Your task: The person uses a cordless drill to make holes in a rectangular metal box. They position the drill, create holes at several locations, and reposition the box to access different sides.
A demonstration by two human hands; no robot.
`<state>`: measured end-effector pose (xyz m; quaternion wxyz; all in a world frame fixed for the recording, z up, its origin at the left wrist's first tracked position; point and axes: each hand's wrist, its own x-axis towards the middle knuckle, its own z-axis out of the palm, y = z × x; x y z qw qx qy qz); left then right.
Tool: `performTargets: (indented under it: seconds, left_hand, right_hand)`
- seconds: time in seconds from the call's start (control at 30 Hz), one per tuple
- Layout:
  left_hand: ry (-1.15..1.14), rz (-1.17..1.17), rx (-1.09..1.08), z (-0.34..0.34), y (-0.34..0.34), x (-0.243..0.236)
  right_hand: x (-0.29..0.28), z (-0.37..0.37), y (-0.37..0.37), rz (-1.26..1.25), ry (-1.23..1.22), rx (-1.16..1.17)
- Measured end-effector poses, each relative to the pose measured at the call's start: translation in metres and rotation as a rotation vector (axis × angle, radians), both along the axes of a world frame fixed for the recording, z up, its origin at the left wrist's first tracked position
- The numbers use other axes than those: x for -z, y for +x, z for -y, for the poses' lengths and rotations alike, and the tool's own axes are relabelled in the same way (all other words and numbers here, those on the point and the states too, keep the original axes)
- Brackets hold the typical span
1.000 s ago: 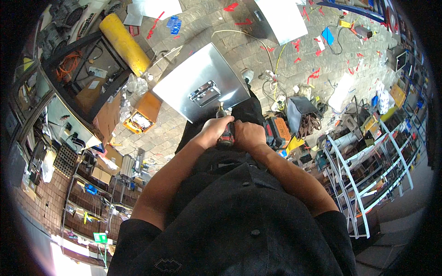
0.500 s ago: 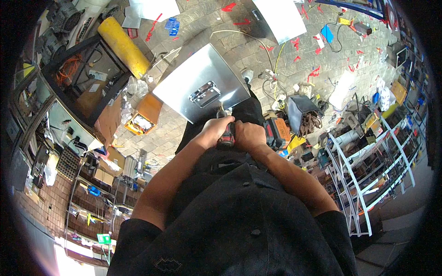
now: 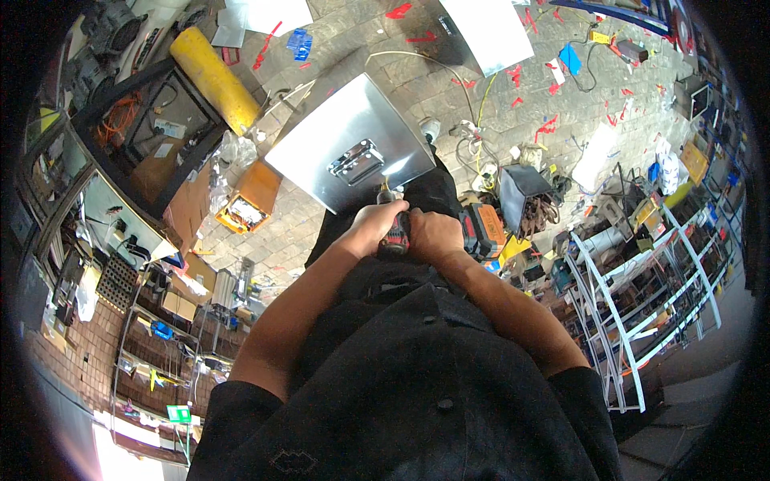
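Observation:
Close to my waist, a red and black cordless drill point(image 3: 394, 240) points away from me. My left hand point(image 3: 374, 228) is closed along its left side, near the chuck. From the right, my right hand point(image 3: 436, 233) is closed against the drill, with its fingertips partly hidden. The bit's end is near the lower edge of a shiny sheet-metal panel point(image 3: 321, 140); I cannot tell whether it touches. A chrome pull handle point(image 3: 354, 163) is fitted on the panel, which stands tilted in front of my legs.
An orange and black tool case point(image 3: 486, 231) is beside my right leg. To the left stand an orange box point(image 3: 249, 197), a yellow cylinder point(image 3: 213, 80) and a black open frame point(image 3: 172, 172). A pale metal rack point(image 3: 634, 321) is at right. Cables and red scraps litter the brick floor.
Both hands keep the same hold on the drill. The panel and drill have barely shifted.

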<state>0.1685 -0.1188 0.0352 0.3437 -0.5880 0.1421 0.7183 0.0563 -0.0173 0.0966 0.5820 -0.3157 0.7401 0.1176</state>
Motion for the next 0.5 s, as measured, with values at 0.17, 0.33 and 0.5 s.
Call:
performTargets:
  seconds: [0.17, 0.33, 0.5]
  left_hand:
    - [-0.086, -0.161, 0.053, 0.004, 0.019, -0.006]
    - [-0.286, -0.786, 0.397, -0.004, 0.061, 0.052]
    - [-0.475, -0.939, 0.667, 0.029, 0.035, 0.008]
  right_hand:
    - [0.018, -0.017, 0.017, 0.005, -0.086, -0.087]
    - [0.009, -0.009, 0.007, -0.001, -0.135, 0.001]
    - [0.0, 0.0, -0.002, 0.047, -0.161, 0.046]
